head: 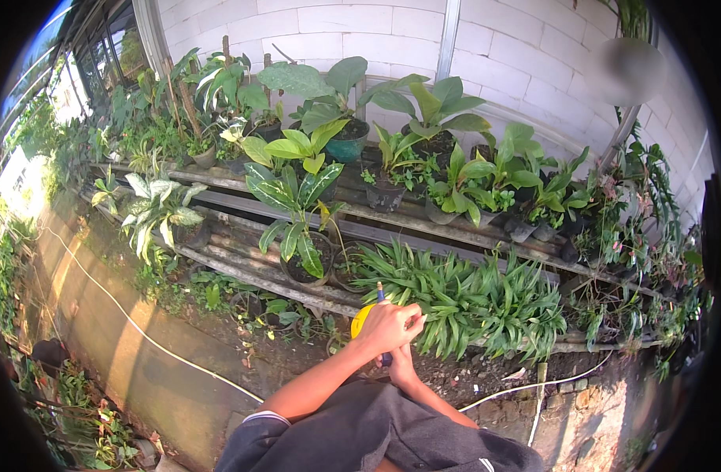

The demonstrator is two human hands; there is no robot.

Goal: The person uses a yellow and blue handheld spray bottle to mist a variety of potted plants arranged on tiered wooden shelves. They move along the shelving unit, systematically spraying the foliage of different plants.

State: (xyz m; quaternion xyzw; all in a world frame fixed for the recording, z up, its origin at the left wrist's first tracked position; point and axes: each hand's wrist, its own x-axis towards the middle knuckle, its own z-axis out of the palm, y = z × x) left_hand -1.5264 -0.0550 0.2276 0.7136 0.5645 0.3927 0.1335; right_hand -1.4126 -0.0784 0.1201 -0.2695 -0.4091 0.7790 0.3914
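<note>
A slim blue tool [386,358] with a copper-coloured tip stands nearly upright before me, crossed by my hands. My left hand [391,326] lies over its middle, fingers curled and fingertips close together; whether it grips anything is hidden. Lower down, my right hand [400,364] closes around the tool's lower part, partly covered by my left wrist. A rounded yellow object [359,321] shows just left of my left hand; its kind is unclear. Strap-leaved green plants [455,295] spread right beside my hands. A potted plant with white-veined leaves [295,200] stands farther back to the left.
Tiered corrugated shelves [236,268] hold several potted plants along a white block wall [348,29]. A pale hose [160,348] runs over the path [177,377] on the left and the ground on the right. Other foliage [71,389] grows at lower left.
</note>
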